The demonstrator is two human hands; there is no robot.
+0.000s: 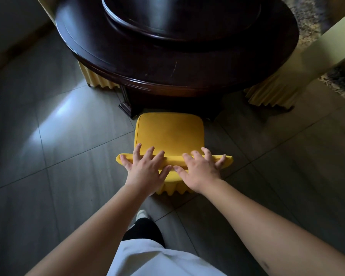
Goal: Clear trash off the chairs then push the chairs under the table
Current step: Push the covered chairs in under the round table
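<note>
A yellow upholstered chair (168,134) stands in front of me, its seat bare and its front edge close to the base of the dark round wooden table (167,76). My left hand (145,166) and my right hand (200,168) both rest side by side on top of the chair's backrest, fingers spread over its front. No trash shows on this seat.
Two more yellow-covered chairs flank the table: one at the left (98,77), one at the right (277,92). A raised round turntable (179,16) sits on the tabletop. Grey floor tiles (58,146) surround the chair. My shoe (141,215) is on the floor behind it.
</note>
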